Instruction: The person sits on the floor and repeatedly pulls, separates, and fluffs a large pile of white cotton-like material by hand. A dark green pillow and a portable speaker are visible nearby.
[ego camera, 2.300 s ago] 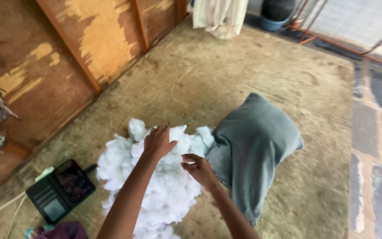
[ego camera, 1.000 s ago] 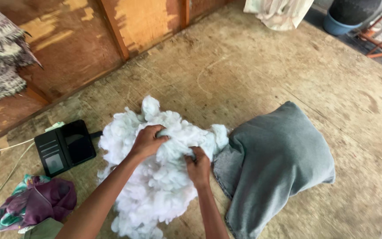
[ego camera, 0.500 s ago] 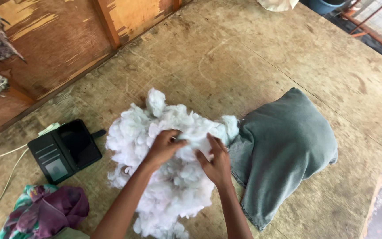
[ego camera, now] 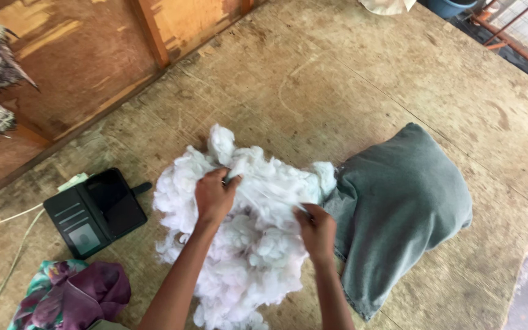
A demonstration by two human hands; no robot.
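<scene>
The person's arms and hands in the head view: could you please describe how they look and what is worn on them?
Both forearms come into view bare from the bottom edge, with no sleeves showing. The left hand and right hand wear no gloves. No watch, bracelet or ring can be seen on either hand or wrist. The arms are slim, and both hands show their backs to the camera.

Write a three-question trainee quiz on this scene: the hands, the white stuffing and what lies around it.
1. True or false: both hands grip the white stuffing.
2. What lies right of the stuffing, touching it? A) grey-green pillow cover B) metal bucket C) open book
3. Name the black thing lying open to the left of the pile.

Key
1. True: the left hand and right hand pull a tuft taut between them.
2. A, the grey-green pillow cover.
3. A wallet-style phone case, on the plywood floor.
</scene>
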